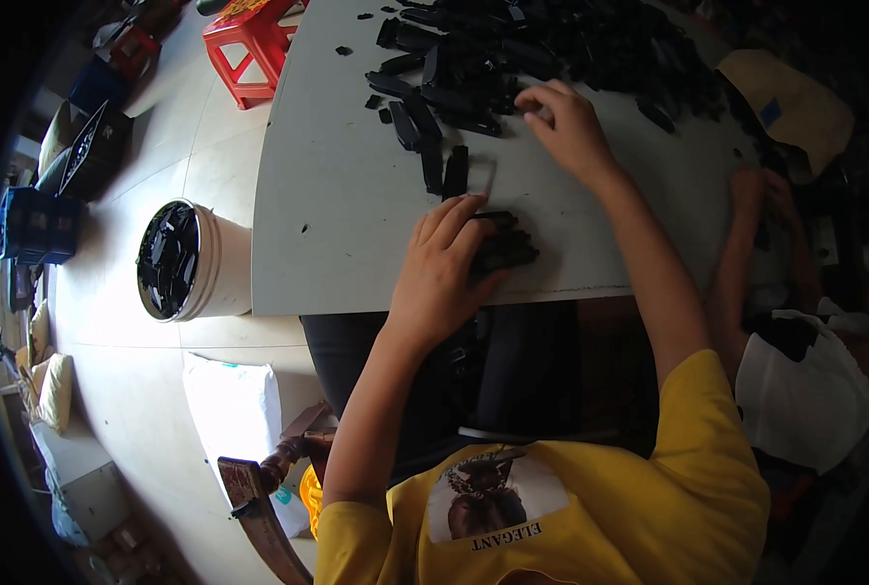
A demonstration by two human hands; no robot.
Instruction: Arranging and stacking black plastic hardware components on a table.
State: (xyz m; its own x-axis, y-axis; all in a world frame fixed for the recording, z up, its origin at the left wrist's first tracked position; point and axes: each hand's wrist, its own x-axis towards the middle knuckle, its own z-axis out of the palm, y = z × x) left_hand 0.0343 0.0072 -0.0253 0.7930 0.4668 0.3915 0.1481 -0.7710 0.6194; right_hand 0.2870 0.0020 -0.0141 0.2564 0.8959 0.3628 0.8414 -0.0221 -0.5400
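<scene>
My left hand (441, 261) is near the front edge of the pale grey table (347, 224). Its fingers curl over a small group of long black plastic pieces (507, 249), the thumb on their near side. One more black piece (456, 171) stands out just past those fingertips. My right hand (569, 132) is farther off to the right, at the near edge of a big pile of similar black pieces (512, 54). Its thumb and forefinger are apart and I see nothing between them.
On the floor at left stands a white bucket (222, 258) full of black pieces. A red stool (244, 49) is beyond it. A white bag (234, 409) lies near a wooden chair arm (259, 507). At right, another person's forearms (741, 214) reach the table, near a tan sheet (790, 107).
</scene>
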